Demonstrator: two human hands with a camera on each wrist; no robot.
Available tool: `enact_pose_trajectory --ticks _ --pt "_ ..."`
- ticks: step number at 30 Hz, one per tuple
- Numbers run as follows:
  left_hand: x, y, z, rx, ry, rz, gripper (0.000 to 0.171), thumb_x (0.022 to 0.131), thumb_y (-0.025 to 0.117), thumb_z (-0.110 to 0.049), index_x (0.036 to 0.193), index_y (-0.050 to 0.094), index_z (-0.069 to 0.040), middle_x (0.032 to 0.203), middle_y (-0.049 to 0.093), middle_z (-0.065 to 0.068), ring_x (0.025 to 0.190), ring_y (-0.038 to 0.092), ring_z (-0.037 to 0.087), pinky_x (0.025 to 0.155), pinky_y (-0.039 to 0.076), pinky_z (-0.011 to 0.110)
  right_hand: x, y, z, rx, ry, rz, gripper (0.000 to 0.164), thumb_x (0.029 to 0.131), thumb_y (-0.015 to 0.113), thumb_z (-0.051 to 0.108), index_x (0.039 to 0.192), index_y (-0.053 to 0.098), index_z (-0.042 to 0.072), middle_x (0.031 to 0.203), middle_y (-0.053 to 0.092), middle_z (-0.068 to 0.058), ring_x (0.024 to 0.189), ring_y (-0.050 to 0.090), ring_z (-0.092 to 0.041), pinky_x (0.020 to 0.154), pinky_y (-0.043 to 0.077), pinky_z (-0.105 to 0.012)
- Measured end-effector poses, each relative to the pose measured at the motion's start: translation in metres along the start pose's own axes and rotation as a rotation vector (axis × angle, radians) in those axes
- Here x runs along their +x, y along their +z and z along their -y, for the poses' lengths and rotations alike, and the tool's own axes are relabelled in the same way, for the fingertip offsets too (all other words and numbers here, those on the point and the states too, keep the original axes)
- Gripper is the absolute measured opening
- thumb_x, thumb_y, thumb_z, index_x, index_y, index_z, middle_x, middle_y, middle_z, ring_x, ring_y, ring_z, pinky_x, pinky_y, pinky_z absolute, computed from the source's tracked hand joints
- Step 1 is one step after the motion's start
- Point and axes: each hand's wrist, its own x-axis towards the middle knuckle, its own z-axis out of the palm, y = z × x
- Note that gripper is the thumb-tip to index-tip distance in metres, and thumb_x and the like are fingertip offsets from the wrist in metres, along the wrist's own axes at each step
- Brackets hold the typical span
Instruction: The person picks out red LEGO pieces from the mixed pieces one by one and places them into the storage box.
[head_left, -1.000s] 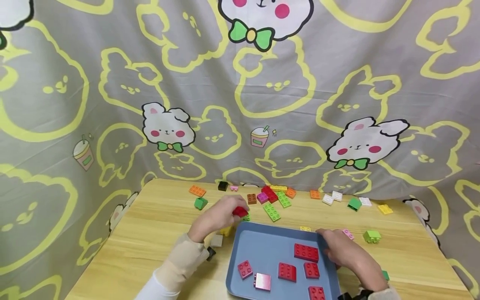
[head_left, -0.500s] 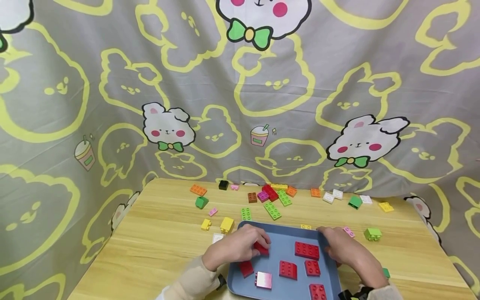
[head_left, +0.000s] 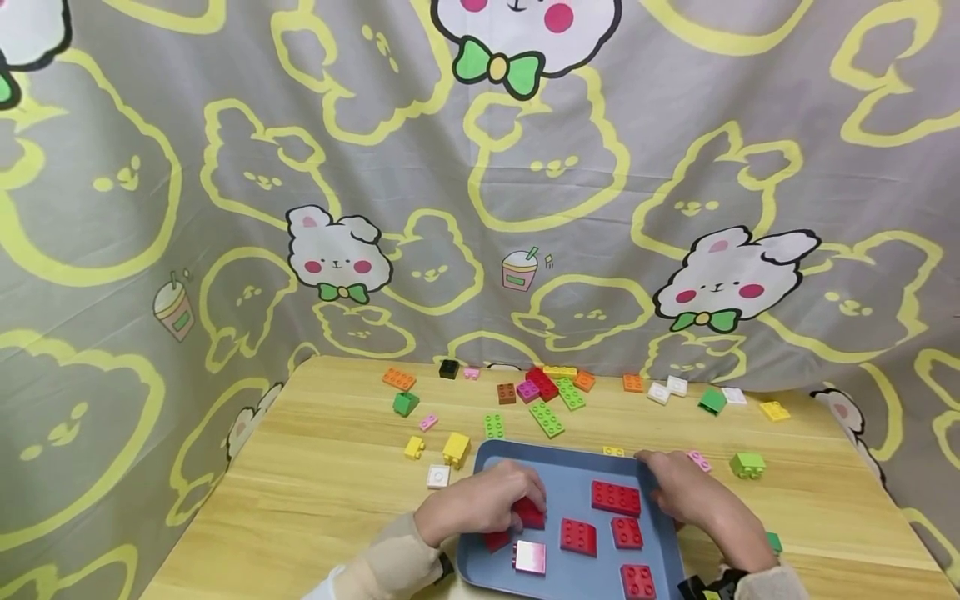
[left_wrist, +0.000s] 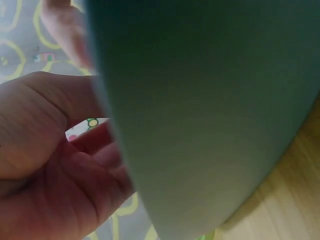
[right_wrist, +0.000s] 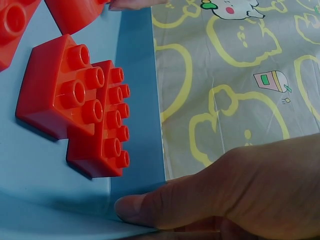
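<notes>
A blue-grey tray (head_left: 564,467) sits at the front of the table with several red toy bricks in it. My left hand (head_left: 487,497) reaches over its left side and holds a red brick (head_left: 531,515) low inside. In the left wrist view, the tray wall (left_wrist: 200,130) hides that hand's fingertips. At the tray's far right corner my right hand (head_left: 693,500) grips the rim, its thumb (right_wrist: 150,206) over the inside. Near it lie a long red brick (head_left: 615,497) and a smaller red brick (head_left: 627,533). A pinkish-white-looking brick (head_left: 530,557) lies near the tray's front left.
Loose bricks are scattered beyond and beside the tray: a yellow brick (head_left: 456,448), a white one (head_left: 438,477), a lime one (head_left: 547,419) and a dark red one (head_left: 542,384). A lime brick (head_left: 747,465) stands to the right. A patterned curtain (head_left: 450,167) borders the table's back.
My left hand has carried the red brick from the table behind the tray into the tray's left part, then slightly nearer and lower. My right hand has stayed at the corner.
</notes>
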Motion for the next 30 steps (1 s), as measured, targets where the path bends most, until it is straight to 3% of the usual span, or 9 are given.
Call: enact_pose_trajectory --ticks 5,10,15,19,22,26,30 --pt "0.0 0.001 0.002 0.008 0.005 0.003 0.033 0.076 0.08 -0.001 0.105 0.074 -0.016 0.101 0.065 -0.012 0.094 0.055 -0.002 0.082 0.046 0.013 0.0 0.0 0.001 -0.006 0.006 0.0 0.046 0.082 0.065 -0.014 0.126 0.055 -0.008 0.11 0.06 -0.026 0.069 0.062 -0.019 0.044 0.052 -0.027" --pt "-0.001 -0.005 0.003 -0.05 -0.008 -0.03 0.025 0.083 0.077 -0.007 0.107 0.074 -0.014 0.101 0.066 -0.01 0.092 0.057 -0.001 0.08 0.049 0.015 0.001 0.002 0.001 -0.015 0.008 0.01 0.046 0.082 0.066 -0.013 0.127 0.055 -0.008 0.11 0.06 -0.026 0.066 0.061 -0.017 0.044 0.052 -0.027" --pt "0.009 -0.025 0.013 -0.061 -0.064 -0.187 0.021 0.089 0.07 -0.011 0.11 0.072 -0.01 0.104 0.068 -0.004 0.096 0.058 0.003 0.082 0.05 0.02 0.0 0.002 0.0 -0.028 0.002 0.005 0.046 0.082 0.066 -0.012 0.126 0.056 -0.007 0.108 0.061 -0.024 0.064 0.06 -0.016 0.044 0.052 -0.027" --pt "0.028 -0.041 0.03 -0.036 -0.129 -0.326 0.025 0.093 0.068 -0.019 0.116 0.069 -0.009 0.11 0.067 0.001 0.102 0.059 0.009 0.086 0.05 0.026 -0.001 0.0 -0.001 -0.03 -0.002 -0.004 0.045 0.082 0.065 -0.013 0.126 0.056 -0.007 0.106 0.062 -0.024 0.063 0.06 -0.016 0.044 0.052 -0.027" --pt "0.044 -0.048 0.047 0.024 -0.162 -0.394 0.03 0.095 0.064 -0.026 0.121 0.065 -0.009 0.121 0.062 0.006 0.111 0.055 0.016 0.091 0.049 0.032 -0.001 -0.001 -0.001 -0.049 0.002 -0.005 0.046 0.082 0.065 -0.013 0.126 0.056 -0.007 0.106 0.062 -0.023 0.066 0.06 -0.016 0.044 0.051 -0.026" --pt "0.058 -0.047 0.066 0.099 -0.217 -0.395 0.038 0.096 0.063 -0.029 0.127 0.061 -0.008 0.13 0.053 0.012 0.115 0.051 0.023 0.094 0.047 0.037 -0.001 0.0 0.0 -0.053 0.011 -0.004 0.046 0.082 0.065 -0.013 0.127 0.056 -0.006 0.108 0.061 -0.023 0.067 0.06 -0.017 0.044 0.051 -0.026" --pt "0.067 -0.043 0.077 0.114 -0.285 -0.364 0.042 0.094 0.066 -0.028 0.13 0.059 -0.008 0.133 0.047 0.012 0.116 0.048 0.026 0.094 0.046 0.04 -0.001 0.0 0.0 -0.027 0.008 -0.005 0.046 0.082 0.064 -0.015 0.126 0.056 -0.006 0.108 0.061 -0.024 0.067 0.06 -0.016 0.043 0.051 -0.026"
